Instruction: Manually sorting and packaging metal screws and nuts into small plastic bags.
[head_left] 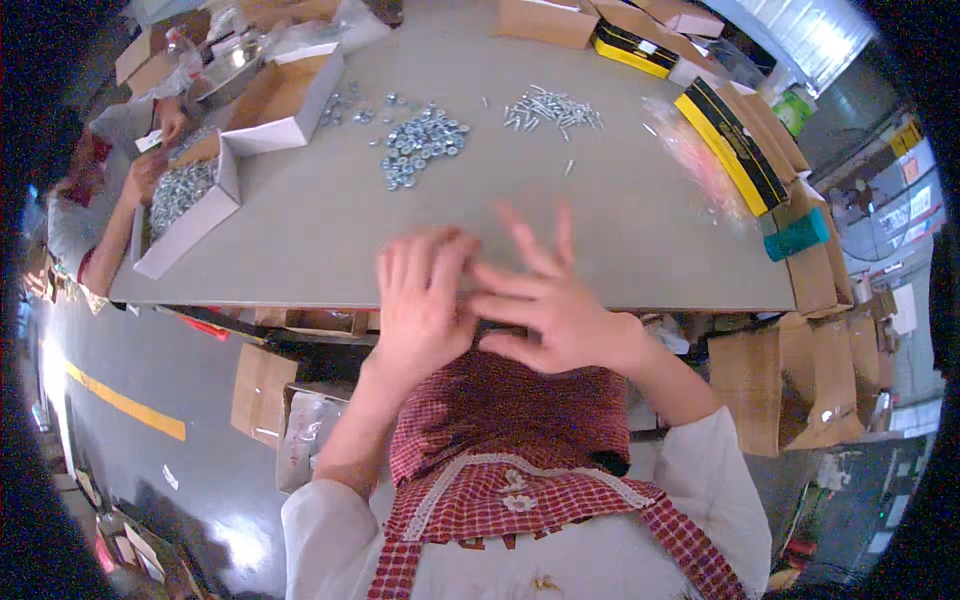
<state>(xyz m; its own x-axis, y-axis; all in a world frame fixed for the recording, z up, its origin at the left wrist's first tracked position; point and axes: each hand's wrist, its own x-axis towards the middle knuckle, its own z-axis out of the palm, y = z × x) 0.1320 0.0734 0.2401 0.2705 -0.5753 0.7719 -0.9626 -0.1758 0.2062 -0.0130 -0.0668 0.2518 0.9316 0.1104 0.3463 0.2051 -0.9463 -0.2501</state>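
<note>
My left hand (425, 295) is raised over the near table edge, its back turned up. The fingers curl in toward my other hand, and whatever they may hold is hidden. Close beside it, my right hand (565, 315) has its fingers spread and blurred by motion. Some of its fingertips meet or overlap the left fingers. Beyond the hands lies a pile of small round metal parts (425, 140), like nuts or short bushings. To its right is a heap of thin metal pins or screws (552, 110), with a single pin (570, 167) lying apart.
At the left, a person's hand (150, 170) is by a white box (190, 228) of metal parts. Another open box (320, 95) stands behind it. Yellow-black cartons (735, 145), pinkish plastic bags (690, 150) and a teal cylinder (797, 235) line the right side. Cardboard boxes (785, 385) stand below.
</note>
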